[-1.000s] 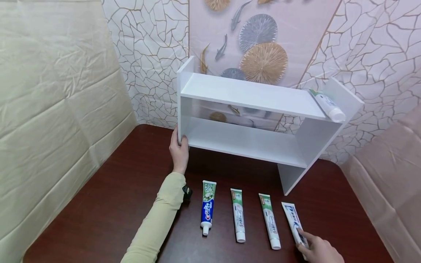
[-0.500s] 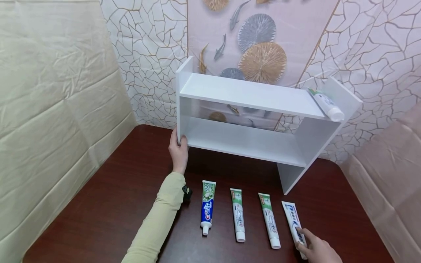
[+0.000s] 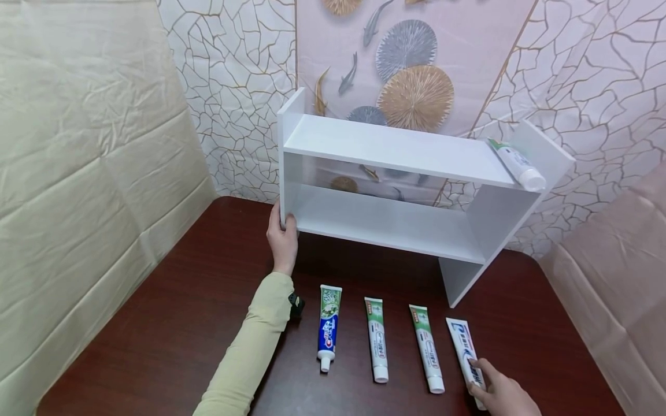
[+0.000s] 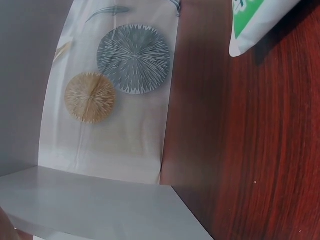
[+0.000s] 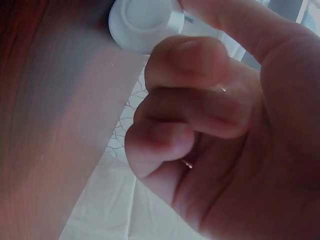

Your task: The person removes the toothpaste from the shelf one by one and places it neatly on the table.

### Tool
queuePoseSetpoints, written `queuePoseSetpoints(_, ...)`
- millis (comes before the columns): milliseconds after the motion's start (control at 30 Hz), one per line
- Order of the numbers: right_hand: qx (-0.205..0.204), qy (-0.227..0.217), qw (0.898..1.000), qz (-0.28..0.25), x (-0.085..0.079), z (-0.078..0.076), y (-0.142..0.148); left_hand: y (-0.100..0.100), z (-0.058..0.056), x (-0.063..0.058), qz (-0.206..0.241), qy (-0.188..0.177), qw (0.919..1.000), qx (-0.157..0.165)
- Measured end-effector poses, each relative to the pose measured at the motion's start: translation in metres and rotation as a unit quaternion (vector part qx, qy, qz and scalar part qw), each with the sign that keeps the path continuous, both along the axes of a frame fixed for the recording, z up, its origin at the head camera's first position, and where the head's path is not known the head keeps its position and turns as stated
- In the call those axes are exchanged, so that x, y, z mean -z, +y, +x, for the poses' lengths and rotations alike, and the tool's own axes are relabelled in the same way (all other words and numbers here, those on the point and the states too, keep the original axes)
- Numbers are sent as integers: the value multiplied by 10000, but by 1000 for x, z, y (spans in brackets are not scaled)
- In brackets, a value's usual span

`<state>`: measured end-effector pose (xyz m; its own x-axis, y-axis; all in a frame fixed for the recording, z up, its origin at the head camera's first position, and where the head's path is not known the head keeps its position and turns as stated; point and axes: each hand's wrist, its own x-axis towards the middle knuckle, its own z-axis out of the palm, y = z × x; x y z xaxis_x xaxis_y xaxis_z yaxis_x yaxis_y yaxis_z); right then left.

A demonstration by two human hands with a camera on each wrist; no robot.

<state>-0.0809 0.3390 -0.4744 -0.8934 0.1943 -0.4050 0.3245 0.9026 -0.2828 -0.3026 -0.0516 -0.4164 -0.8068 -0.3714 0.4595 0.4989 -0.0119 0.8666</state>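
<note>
My left hand (image 3: 283,240) grips the lower part of the left side panel of a white two-tier shelf (image 3: 385,222), which stands tilted on the table. At the front right, my right hand (image 3: 503,393) pinches a white toothpaste tube with dark blue lettering (image 3: 461,341) between thumb and index finger, the tube lying along the table. In the right wrist view the other fingers (image 5: 187,107) are curled beside the tube's white cap (image 5: 145,22). Left of it lie two green-and-white toothpaste tubes (image 3: 428,349) and a blue-and-green toothpaste tube (image 3: 328,326), caps toward me.
Another green-and-white toothpaste tube (image 3: 517,164) rests on the upper shelf board at its right end. The dark red-brown table (image 3: 171,323) is bounded by a patterned backdrop (image 3: 239,98) behind and cloth-covered walls (image 3: 99,173) at both sides.
</note>
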Motion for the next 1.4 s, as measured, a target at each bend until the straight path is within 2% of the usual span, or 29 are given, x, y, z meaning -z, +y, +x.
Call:
queuePoseSetpoints(233, 68, -21, 9999, 78, -3, -1, -3, 0, 2, -3, -52, 112, 9999, -89)
queuePoseSetpoints(467, 186, 36, 9996, 198, -10, -1, -9, 0, 2, -3, -90, 15, 9999, -59)
queuePoseSetpoints(500, 232, 131, 9995, 183, -11, 0, -10, 0, 3, -3, -98, 19, 9999, -66)
queuePoseSetpoints(600, 379, 569, 9976, 83, -17, 1, -17, 0, -9, 8, -78, 101, 9999, -83)
queuePoseSetpoints(733, 538, 1330, 9896, -13, -31, -3, -26, -1, -23, 22, -1, 177, 9998, -102)
queuePoseSetpoints(833, 489, 1885, 9808, 13, -41, -6, -32, 0, -21, 20, 50, 119, 9999, -57)
queuePoseSetpoints(967, 297, 2800, 9595, 120, -50, -5, -42, 1, -9, 10, 32, 100, 9999, -8)
queuePoseSetpoints(1100, 192, 3751, 9267, 152, -57, -8, -52, 3, 5, -2, -70, 137, 9999, -5)
queuePoseSetpoints(1267, -113, 4587, 8885, 25, -73, -17, -60, 4, 6, -3, -72, 132, 9999, -27)
queuePoseSetpoints(1400, -266, 5137, 8576, -28, -92, -24, -61, 4, 5, -2, -62, 158, 9998, -53)
